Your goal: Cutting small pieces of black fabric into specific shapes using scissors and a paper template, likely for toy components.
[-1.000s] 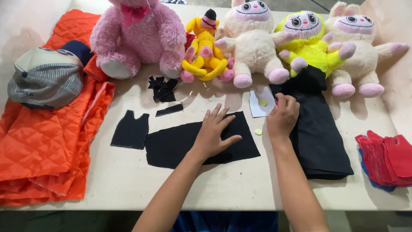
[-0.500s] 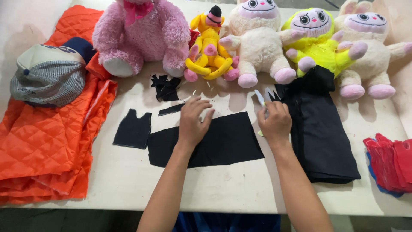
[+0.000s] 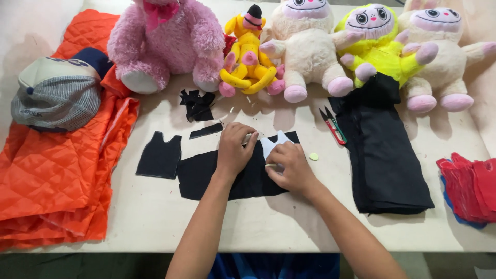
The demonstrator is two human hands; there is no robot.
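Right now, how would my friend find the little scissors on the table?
Start at the row of plush toys along the back of the table and find the bright yellow-green one. Just below it, left of the folded black cloth, lie the small snips. Their red handle and thin pointed black blades stand out.

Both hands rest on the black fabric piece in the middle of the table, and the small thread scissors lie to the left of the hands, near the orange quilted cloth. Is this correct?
Not quite. The head view shows the small thread scissors to the right of the hands, beside the folded black cloth, not near the orange quilted cloth. The rest holds: the left hand and right hand rest on the black fabric piece.
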